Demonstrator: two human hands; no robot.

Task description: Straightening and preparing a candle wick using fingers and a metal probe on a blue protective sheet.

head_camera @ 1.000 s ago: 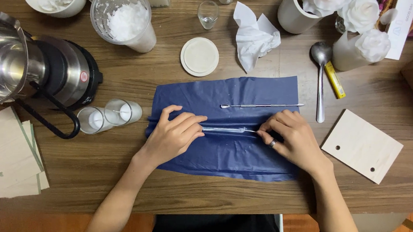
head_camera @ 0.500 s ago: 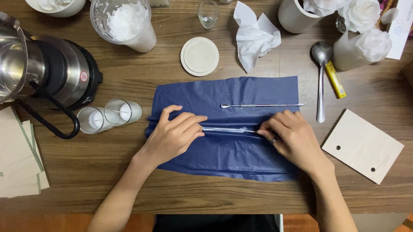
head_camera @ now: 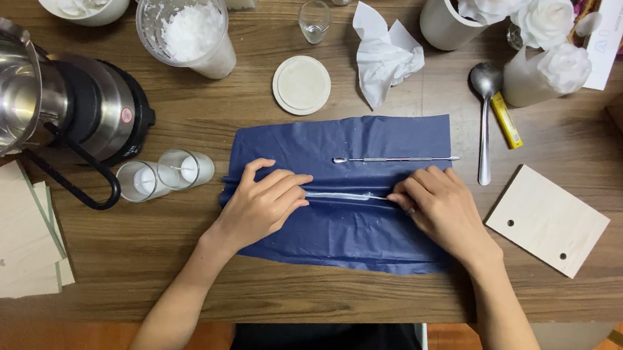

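Observation:
A dark blue sheet (head_camera: 343, 144) lies spread on the wooden table (head_camera: 196, 262). Across its middle runs a thin pale rod (head_camera: 346, 196), lying in a fold of the sheet. My left hand (head_camera: 262, 202) presses down on the rod's left end with its fingers flat and curled. My right hand (head_camera: 441, 206), with a ring on one finger, presses on the right end. A thin metal pick tool (head_camera: 393, 159) lies on the sheet just beyond the rod.
A steel kettle (head_camera: 32, 100) stands at the left, two small glass candles (head_camera: 165, 174) beside it. Light wooden boards lie at the left (head_camera: 8, 230) and right (head_camera: 546, 219). A spoon (head_camera: 483, 114), crumpled tissue (head_camera: 382, 52), round lid (head_camera: 301, 85), cup of white flakes (head_camera: 186, 27) and white flowers (head_camera: 541, 23) sit beyond.
My right hand has shifted very slightly on the rod; the ring finger is tucked lower. Otherwise nothing has moved.

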